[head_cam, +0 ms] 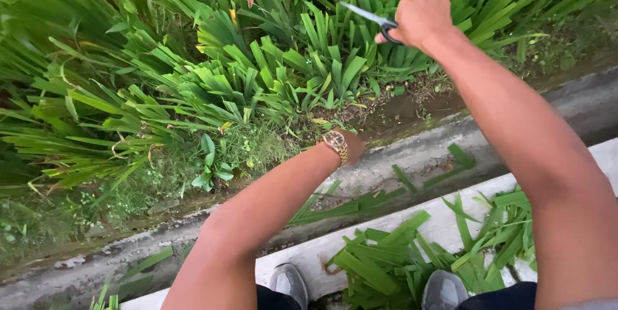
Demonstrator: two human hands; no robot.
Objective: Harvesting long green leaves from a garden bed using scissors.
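Right hand point(421, 19) gripping scissors point(370, 17) above trimmed green plants point(309, 72), left hand point(351, 144) mostly hidden behind its gold wristwatch point(335, 142), grip unclear, just below the plants, cut leaves point(386, 258) on concrete curb point(309, 255) nearer the feet

The scissors point(370, 19) are held up over the plants point(309, 72), gripped in the right hand point(421, 19). Their dark handle loops are mostly hidden in the closed fist; only a bit of black ring shows at the thumb side. The metal blades stick out to the left and slightly upward, looking blurred, thin and nearly together, with the tip above the trimmed leaf tops. The plants are broad, strap-like green leaves in fans, many with blunt, straight-cut ends. They fill the bed just below and to the left of the scissors, darker uncut blades standing taller behind them.
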